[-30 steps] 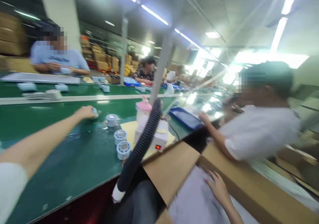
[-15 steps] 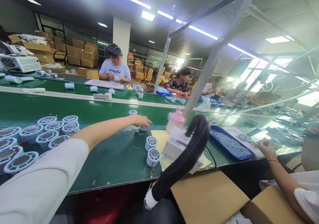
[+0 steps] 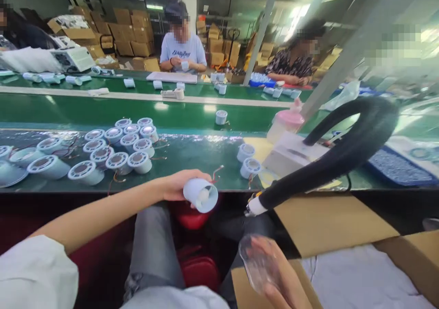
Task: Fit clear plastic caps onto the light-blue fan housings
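My left hand (image 3: 178, 186) grips a white round fan housing (image 3: 200, 194) with red wires trailing from it, held just off the near edge of the green bench (image 3: 192, 155). My right hand (image 3: 279, 281) is low at the bottom, holding a clear plastic cover (image 3: 257, 263) above an open cardboard box (image 3: 329, 222). Two more housings (image 3: 248, 160) stand on the bench to the right of my left hand. A cluster of several housings (image 3: 116, 146) sits to the left.
A black corrugated hose (image 3: 339, 158) arches over a white box unit (image 3: 295, 155) and a pink-capped bottle (image 3: 284, 123). A blue tray (image 3: 401, 167) lies at right. Other people sit across the green conveyor (image 3: 103, 112). One lone housing (image 3: 221, 116) rides on it.
The view swung left and down. My left hand pulled back from the bench with a housing in it. My right hand came up from the box with a clear cover.
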A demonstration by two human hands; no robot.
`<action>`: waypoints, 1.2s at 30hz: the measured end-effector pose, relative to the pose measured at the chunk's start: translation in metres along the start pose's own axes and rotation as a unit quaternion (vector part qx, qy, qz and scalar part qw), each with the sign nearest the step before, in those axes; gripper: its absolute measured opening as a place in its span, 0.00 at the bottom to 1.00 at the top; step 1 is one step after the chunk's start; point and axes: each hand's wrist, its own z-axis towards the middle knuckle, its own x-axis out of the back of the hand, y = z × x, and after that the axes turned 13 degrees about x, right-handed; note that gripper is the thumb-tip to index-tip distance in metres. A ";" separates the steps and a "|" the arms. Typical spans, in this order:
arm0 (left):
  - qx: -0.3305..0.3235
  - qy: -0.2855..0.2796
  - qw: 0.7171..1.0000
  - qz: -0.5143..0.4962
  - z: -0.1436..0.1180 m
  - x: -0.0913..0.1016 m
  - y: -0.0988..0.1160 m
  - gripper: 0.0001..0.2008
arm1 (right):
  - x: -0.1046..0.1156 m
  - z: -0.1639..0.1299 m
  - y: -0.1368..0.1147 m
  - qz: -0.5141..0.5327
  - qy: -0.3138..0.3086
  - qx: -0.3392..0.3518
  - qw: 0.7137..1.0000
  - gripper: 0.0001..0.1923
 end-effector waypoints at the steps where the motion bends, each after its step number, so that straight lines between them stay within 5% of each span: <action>1: 0.017 -0.025 1.000 0.002 -0.009 -0.014 -0.013 0.21 | -0.008 0.012 -0.014 -0.028 -0.017 0.028 0.999 0.23; 4: 0.054 -0.095 0.994 0.005 -0.028 -0.042 -0.039 0.21 | -0.025 0.052 -0.040 -0.172 -0.062 0.113 0.977 0.24; 7: 0.061 -0.117 0.991 0.023 -0.039 -0.050 -0.049 0.17 | -0.039 0.075 -0.045 -0.271 -0.100 0.100 0.952 0.25; 10: -0.013 -0.038 0.994 0.105 -0.046 -0.052 -0.052 0.11 | -0.046 0.077 -0.042 -0.228 -0.141 0.046 0.962 0.17; 14: -0.158 0.115 0.956 0.221 -0.050 -0.057 -0.058 0.14 | -0.043 0.075 -0.045 -0.034 -0.132 -0.051 0.989 0.02; 18: -0.190 0.154 0.957 0.157 -0.044 -0.061 -0.072 0.36 | -0.036 0.080 -0.052 0.038 -0.061 -0.102 0.992 0.11; 20: -0.195 0.160 0.955 0.154 -0.040 -0.062 -0.080 0.37 | -0.033 0.081 -0.054 0.049 -0.057 -0.115 0.991 0.14; 27: -0.233 0.097 0.956 0.154 -0.030 -0.060 -0.095 0.36 | -0.027 0.074 -0.043 0.192 -0.036 -0.221 0.955 0.17; 32: -0.140 -0.014 0.989 0.054 -0.034 -0.069 -0.093 0.36 | -0.028 0.068 -0.035 0.325 0.038 -0.323 0.888 0.18; 34: -0.113 -0.018 0.993 0.014 -0.036 -0.072 -0.092 0.35 | -0.029 0.066 -0.034 0.338 0.045 -0.307 0.889 0.18; 36: -0.093 -0.021 0.994 -0.050 -0.037 -0.074 -0.093 0.33 | -0.029 0.063 -0.036 0.307 0.009 -0.236 0.922 0.16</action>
